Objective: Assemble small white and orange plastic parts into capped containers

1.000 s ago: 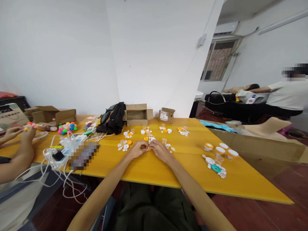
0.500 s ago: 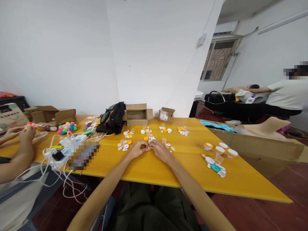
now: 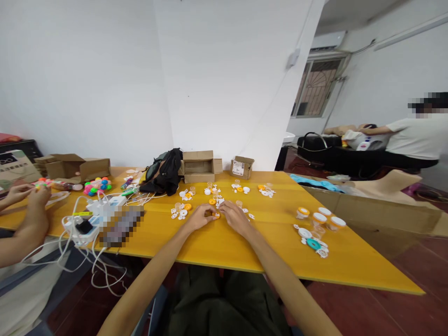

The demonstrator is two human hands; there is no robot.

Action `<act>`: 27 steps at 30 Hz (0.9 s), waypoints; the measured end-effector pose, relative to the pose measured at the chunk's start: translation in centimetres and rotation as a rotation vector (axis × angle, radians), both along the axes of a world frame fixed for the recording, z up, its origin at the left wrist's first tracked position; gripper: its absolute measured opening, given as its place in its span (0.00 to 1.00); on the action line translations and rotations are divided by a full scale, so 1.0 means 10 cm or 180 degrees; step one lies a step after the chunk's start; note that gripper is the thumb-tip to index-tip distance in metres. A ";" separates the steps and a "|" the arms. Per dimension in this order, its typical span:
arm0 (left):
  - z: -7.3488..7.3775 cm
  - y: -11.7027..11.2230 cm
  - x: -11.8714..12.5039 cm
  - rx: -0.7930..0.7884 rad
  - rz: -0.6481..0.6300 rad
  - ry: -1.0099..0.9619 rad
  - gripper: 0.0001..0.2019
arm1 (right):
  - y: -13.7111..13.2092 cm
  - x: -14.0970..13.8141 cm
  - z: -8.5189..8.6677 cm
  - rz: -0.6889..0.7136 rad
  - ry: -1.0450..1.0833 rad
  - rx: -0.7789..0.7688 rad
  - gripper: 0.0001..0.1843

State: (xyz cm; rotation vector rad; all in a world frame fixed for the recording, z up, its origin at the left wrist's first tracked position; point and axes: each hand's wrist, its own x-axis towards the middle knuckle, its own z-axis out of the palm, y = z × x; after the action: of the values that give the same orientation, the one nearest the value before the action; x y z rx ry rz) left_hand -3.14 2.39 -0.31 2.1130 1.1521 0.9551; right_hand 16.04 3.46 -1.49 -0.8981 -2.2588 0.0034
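Observation:
My left hand (image 3: 201, 218) is curled with thumb and fingers around a small orange round lid-like piece (image 3: 217, 215), held low over the table. My right hand (image 3: 234, 217) is just to its right, fingers bent and pressed together beside the small white plastic parts (image 3: 220, 202); what they pinch is too small to make out. Another orange disc (image 3: 212, 201) lies just beyond my hands. To the left are a white ring (image 3: 182, 213) and an orange disc (image 3: 188, 206). A clear cup (image 3: 239, 204) stands beyond my right hand.
On the yellow table (image 3: 273, 252), more part clusters lie farther back. Several orange-rimmed jars (image 3: 319, 218) and a teal disc (image 3: 313, 244) are at right. A power strip (image 3: 89, 228) with cables is at left, near a co-worker's hands (image 3: 39, 195). Cardboard boxes (image 3: 199, 176) stand behind.
My right hand has lifted slightly away from the orange piece toward the white parts, so more of that piece shows. My left hand stays nearly still.

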 end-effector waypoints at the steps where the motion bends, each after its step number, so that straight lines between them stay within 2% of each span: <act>1: 0.00 -0.01 0.00 0.0000 0.0021 0.0006 0.03 | 0.00 0.03 0.02 -0.0062 0.0075 0.0021 0.16; 7: 0.00 -0.03 0.00 0.0006 0.0058 -0.0030 0.08 | -0.07 0.32 0.11 -0.0445 0.0468 0.0032 0.14; 11: -0.01 -0.04 -0.01 0.0009 -0.0103 -0.0032 0.14 | -0.16 0.56 0.04 -0.0584 0.0393 -0.0023 0.14; 14: 0.00 -0.05 -0.03 -0.0025 -0.0263 0.0004 0.13 | -0.23 0.69 -0.03 -0.0623 0.0229 -0.0026 0.14; 20: 0.01 -0.06 -0.02 -0.0127 -0.0246 0.0094 0.11 | -0.29 0.77 -0.10 -0.0728 -0.0036 0.0096 0.13; 27: 0.02 -0.06 -0.02 0.0047 -0.0214 0.0101 0.10 | -0.25 0.80 -0.18 -0.0925 -0.0265 0.0185 0.11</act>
State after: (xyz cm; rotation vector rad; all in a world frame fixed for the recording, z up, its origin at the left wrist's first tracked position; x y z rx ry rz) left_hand -3.34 1.74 -0.13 2.1718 1.0852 0.9050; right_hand 24.01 0.97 -3.29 -1.2059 -2.1712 -0.2334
